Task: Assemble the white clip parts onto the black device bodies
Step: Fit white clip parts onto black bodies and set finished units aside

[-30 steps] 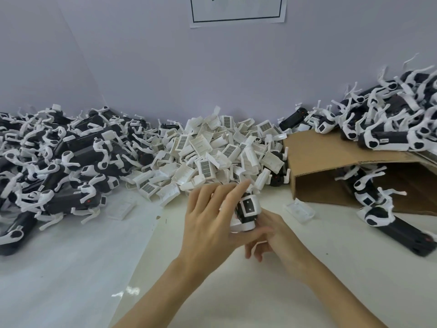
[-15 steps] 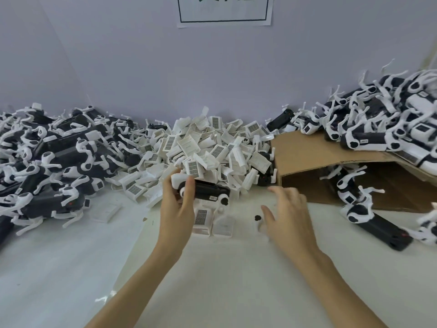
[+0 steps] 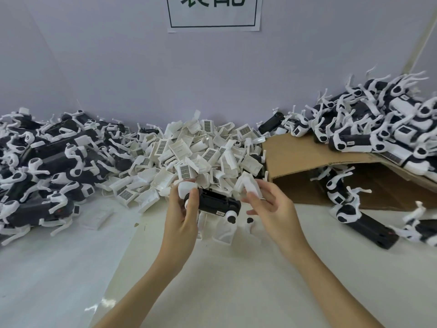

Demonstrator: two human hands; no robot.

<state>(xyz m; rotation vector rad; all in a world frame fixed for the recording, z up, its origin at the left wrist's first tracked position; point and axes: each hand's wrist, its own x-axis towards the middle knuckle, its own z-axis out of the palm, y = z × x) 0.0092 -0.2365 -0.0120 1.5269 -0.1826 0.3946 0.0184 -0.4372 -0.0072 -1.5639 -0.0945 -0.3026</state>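
While the left hand gripped one black device body by its white-capped end, thumb across the near side and fingers curled behind, the body lay roughly level above the table, its long side turned towards the wearer; held that way, it seemingly left the free end and upper face open for a part to be fitted. The right hand pinched a white clip part between thumb and forefingers, lifted just off the near edge of the heap of loose white clips, so the part stood just beside the body's right end and a little above it, not yet touching it as far as could be told. Judged from this, the step in hand was bringing the clip across to seat it on the body. Both hands worked close together at the middle of the head view, directly in front of the clip heap, which probably sat there so that the next part was always within reach. To the left lay a pile of black bodies with white arms, and to the right more of them were stacked on and under a cardboard sheet; which pile was finished could not be told. A few loose white pieces rested on the table beneath the held body.
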